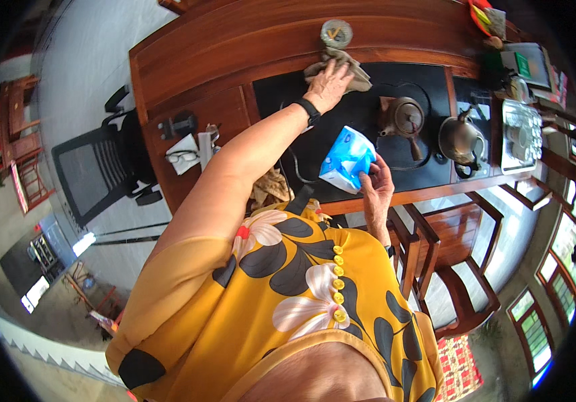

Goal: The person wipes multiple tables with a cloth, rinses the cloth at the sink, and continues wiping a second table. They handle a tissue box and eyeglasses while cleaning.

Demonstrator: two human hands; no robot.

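Observation:
My left hand (329, 86) presses on a bunched grey-brown cloth (359, 75), its fingers spread over the folds, at the far edge of the table's black inset panel (288, 95). Just beyond the cloth stands a clear glass ashtray (337, 33) with yellowish pieces in it. Closer to my body, my right hand (379, 185) grips a blue and white soft pack of tissues (348, 156) by its near right corner, above the panel. A brown clay teapot (406, 116) with a side handle sits on the panel, right of the pack. Farther right is a metal kettle (461, 139).
Eyeglasses (182, 156) on white paper and a dark object (177, 125) lie on the table's left part. A brown patterned cloth (272, 188) is by the near edge. A tray with cups (519, 138) stands far right. An office chair (97, 166) and wooden chairs (451, 233) flank the table.

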